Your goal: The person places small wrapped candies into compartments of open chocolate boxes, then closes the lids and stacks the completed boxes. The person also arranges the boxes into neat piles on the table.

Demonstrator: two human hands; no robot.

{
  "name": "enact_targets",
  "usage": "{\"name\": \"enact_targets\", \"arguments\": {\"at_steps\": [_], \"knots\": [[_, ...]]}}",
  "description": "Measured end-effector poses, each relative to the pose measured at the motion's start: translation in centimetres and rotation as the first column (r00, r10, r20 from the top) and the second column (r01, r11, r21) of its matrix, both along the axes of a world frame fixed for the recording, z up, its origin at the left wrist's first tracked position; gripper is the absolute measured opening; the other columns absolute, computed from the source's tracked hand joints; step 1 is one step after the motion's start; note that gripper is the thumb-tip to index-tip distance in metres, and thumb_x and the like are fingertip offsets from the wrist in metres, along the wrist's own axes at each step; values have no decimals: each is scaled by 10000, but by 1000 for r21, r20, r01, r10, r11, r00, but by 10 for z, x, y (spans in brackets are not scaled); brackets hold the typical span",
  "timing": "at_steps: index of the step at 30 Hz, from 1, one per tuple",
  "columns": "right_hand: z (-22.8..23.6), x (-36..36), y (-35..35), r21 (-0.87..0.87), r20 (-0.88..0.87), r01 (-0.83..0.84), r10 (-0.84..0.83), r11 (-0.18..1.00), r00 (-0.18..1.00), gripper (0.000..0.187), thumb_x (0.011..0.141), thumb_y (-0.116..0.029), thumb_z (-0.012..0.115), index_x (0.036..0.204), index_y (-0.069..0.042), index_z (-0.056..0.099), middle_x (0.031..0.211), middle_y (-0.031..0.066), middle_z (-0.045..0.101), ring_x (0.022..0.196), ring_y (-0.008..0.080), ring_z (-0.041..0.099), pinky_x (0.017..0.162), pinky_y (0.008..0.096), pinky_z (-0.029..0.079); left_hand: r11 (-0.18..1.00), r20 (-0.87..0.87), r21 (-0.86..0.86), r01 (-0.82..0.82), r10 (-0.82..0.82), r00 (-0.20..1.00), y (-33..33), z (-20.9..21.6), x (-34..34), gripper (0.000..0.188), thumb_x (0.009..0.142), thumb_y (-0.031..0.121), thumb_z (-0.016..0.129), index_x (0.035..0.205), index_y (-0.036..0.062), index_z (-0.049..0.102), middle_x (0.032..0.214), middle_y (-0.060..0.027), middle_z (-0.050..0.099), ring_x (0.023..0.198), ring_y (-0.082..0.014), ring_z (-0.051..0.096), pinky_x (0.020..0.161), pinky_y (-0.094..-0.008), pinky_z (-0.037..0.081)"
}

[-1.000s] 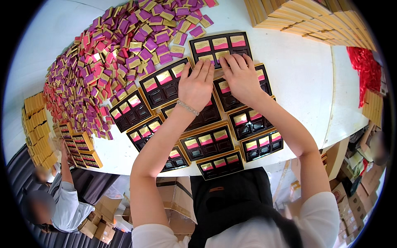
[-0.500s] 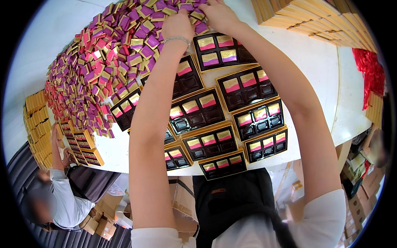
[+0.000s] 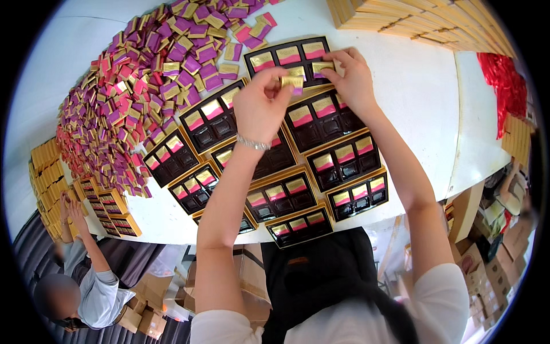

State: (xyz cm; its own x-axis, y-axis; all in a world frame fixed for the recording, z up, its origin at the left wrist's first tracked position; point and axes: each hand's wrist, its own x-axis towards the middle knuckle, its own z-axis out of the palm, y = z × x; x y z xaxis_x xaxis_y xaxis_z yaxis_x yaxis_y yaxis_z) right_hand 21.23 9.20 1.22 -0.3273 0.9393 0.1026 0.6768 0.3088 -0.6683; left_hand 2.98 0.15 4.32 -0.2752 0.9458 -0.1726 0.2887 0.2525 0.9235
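Both my hands are over the farthest black tray with a gold rim. Three gold-and-pink wrapped chocolates fill its far row, including the middle one. My left hand, wearing a bracelet, pinches a gold-and-purple wrapped chocolate above the near row. My right hand grips another gold-and-purple chocolate between thumb and finger at the near row's right compartment. One more piece sits in the middle, partly covered by the left hand's chocolate; the left compartment is hidden by my left hand.
Several more trays stand nearer me, their far rows filled with pink-and-gold pieces. A large heap of wrapped chocolates spreads left. Stacked gold boxes stand far right, beside red shiny material. A co-worker sits at the left by smaller trays.
My hands have come back from the heap to the farthest tray, and chocolates now show in both. The view has shifted slightly. The co-worker's hands have moved farther up.
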Motion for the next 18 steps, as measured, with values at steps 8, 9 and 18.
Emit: {"name": "enact_targets", "arguments": {"at_steps": [8,9,18], "knots": [[-8,19,-38,179,355,-475,394,861,848,579,891,-357,603,1374,-65,476,1473,61,420,1396,225,341,1138,482,281,973,-546,110,202,-111,831,-85,-17,43,377,702,187,800,1025,44,669,961,-102,597,829,-289,578,704,-388,491],[-6,20,-38,182,387,-485,392,855,835,583,892,-366,599,1377,-68,473,1475,57,418,1394,218,344,1138,501,266,965,-591,143,220,-95,801,-86,-18,47,374,707,178,793,1030,39,666,973,-98,597,841,-283,579,705,-385,489],[9,1,-18,284,364,-442,331,851,871,268,882,-235,625,1100,-81,654,1155,32,659,1081,209,605,1072,512,331,852,-762,-30,523,-358,539,-112,-29,60,638,808,298,673,1335,-18,499,1441,-152,442,1365,-289,392,1109,-516,305]]}}
